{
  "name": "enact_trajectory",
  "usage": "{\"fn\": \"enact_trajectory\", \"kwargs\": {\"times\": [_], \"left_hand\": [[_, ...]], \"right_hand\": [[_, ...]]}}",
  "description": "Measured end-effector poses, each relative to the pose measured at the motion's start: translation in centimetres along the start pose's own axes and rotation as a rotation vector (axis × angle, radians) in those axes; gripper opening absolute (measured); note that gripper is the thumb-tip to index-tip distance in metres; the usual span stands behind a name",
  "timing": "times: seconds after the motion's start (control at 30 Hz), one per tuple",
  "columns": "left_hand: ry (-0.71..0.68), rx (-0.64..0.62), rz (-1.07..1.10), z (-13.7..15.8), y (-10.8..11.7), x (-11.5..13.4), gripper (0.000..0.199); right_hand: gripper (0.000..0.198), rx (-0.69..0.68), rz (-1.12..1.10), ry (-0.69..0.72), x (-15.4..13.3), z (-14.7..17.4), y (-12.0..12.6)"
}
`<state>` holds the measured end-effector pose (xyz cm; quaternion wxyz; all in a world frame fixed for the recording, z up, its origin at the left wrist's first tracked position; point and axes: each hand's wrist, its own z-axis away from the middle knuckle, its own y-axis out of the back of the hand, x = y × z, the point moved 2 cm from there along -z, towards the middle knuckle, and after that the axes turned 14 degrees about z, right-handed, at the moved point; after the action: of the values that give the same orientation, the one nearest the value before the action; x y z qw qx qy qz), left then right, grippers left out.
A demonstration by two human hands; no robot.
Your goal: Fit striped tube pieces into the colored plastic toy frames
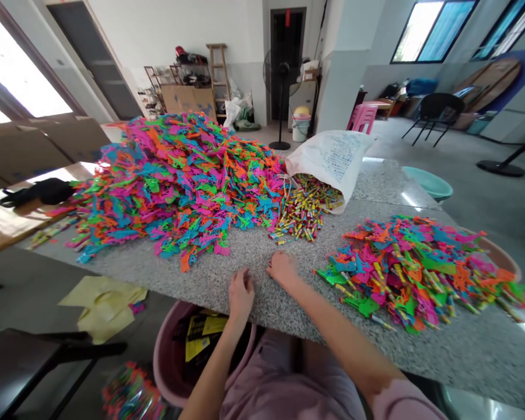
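My left hand point(241, 291) is just over the front edge of the stone-topped table point(262, 315), its fingers curled in toward the thumb. Whatever it may hold is hidden. My right hand point(283, 268) rests low on the tabletop with fingers closed and pointing left; a tiny reddish spot shows at its fingertips, too small to name. Beyond the hands spills a heap of small yellow and red tubes point(308, 210) from a white woven sack point(332, 157). A large mound of bright plastic toy pieces point(188, 181) lies to the left of the tubes.
On the right is a pile of colourful toys with tubes attached point(411, 268). Below the left forearm stands a pink tub point(164, 344) with black and yellow packets. A dark chair point(21, 367), cardboard boxes point(39, 146) and a standing fan point(282, 70) are around the table.
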<state>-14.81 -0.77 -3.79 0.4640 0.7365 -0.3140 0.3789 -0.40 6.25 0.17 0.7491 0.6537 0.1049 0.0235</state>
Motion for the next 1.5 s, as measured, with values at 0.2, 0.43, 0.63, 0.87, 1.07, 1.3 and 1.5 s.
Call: {"fn": "enact_trajectory", "kwargs": {"times": [0.2,0.43,0.63,0.87,1.07,1.3,1.5], "left_hand": [[-0.063,0.111,-0.213,-3.3,3.3,-0.6,0.03],[-0.05,0.109,-0.686,-11.7,6.3,-1.2,0.045],[-0.17,-0.033,-0.633,-9.7,3.1,-1.2,0.045],[-0.067,0.017,-0.321,-7.7,0.9,0.3,0.032],[0.185,0.059,0.304,-8.5,2.9,0.4,0.015],[0.363,0.039,0.67,-5.1,0.8,2.6,0.038],[0.706,0.091,1.281,0.2,-0.6,6.2,0.03]], "right_hand": [[0.031,0.092,0.103,0.072,2.6,-2.9,2.6],[0.02,0.082,0.112,0.154,6.0,-6.0,3.1],[0.023,0.119,0.005,0.159,5.3,-4.0,0.7],[0.015,0.192,-0.197,0.154,4.2,-3.1,-0.8],[0.033,0.297,-0.483,0.082,4.3,-0.8,-2.0],[0.019,0.369,-0.642,0.038,4.2,1.6,-2.5],[0.016,0.35,-0.718,0.016,4.3,4.6,-0.8]]}}
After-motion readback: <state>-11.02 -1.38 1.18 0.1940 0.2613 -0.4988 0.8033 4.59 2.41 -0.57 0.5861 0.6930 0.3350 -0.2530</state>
